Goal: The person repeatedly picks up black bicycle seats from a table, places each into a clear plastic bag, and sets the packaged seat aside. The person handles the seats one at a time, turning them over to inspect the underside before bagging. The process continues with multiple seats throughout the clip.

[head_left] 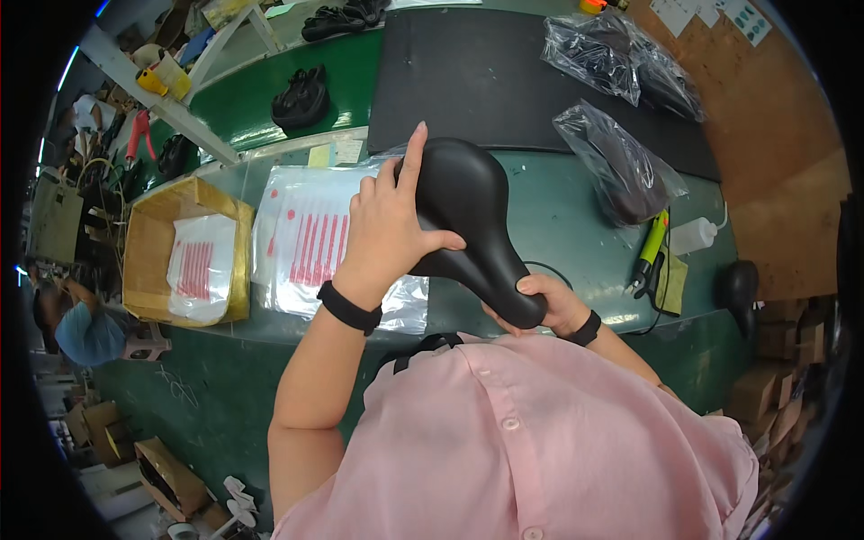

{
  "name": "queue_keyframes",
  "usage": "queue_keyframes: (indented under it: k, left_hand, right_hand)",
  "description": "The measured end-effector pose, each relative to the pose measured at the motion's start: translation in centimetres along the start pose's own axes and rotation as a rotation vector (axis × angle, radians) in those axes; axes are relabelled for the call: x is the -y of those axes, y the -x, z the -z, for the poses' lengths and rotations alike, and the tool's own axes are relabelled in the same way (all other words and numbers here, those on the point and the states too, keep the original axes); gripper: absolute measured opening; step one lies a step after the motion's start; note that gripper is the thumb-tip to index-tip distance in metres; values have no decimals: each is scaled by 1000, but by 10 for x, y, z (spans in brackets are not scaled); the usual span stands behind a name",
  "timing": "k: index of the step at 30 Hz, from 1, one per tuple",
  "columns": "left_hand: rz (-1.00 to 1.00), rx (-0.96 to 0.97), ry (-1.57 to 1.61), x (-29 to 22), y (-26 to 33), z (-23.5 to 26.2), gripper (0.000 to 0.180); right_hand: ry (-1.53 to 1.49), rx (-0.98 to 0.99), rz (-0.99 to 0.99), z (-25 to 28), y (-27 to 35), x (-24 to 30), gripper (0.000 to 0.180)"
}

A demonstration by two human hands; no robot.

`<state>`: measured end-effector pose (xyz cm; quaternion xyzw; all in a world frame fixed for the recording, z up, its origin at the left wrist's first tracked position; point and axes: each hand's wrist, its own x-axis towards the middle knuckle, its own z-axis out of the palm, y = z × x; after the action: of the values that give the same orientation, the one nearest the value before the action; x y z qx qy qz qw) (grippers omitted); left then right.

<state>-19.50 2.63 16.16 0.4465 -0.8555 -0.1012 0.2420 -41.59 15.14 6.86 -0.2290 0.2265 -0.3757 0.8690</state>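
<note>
A black bicycle saddle (468, 193) is held above the bench, its wide end away from me and its narrow nose toward my chest. My left hand (382, 225) is against its left side, thumb lying across the top and index finger stretched along the wide end's edge. At the nose, my right hand (551, 304) grips with the thumb on top and the fingers partly hidden underneath. Beneath my left hand, a stack of clear plastic bags with red print (297, 229) lies on the green bench (531, 193).
A yellowish box (236, 261) with more printed bags stands at left. Bagged saddles (621, 171) lie to the right, near green-handled cutters (650, 247) and a white bottle (693, 236). A black mat (459, 72) covers the bench's back. Another person (90, 333) sits far left.
</note>
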Motion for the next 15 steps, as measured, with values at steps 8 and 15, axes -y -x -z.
queue_keyframes:
  k: [8,15]
  left_hand:
    - [43,124,128,5,-4,1,98]
    - [32,-110,215,5,11,-25,81]
  right_hand:
    - [-174,152,1,4,13,-11,81]
    - [-443,169,20,25,12,-24,86]
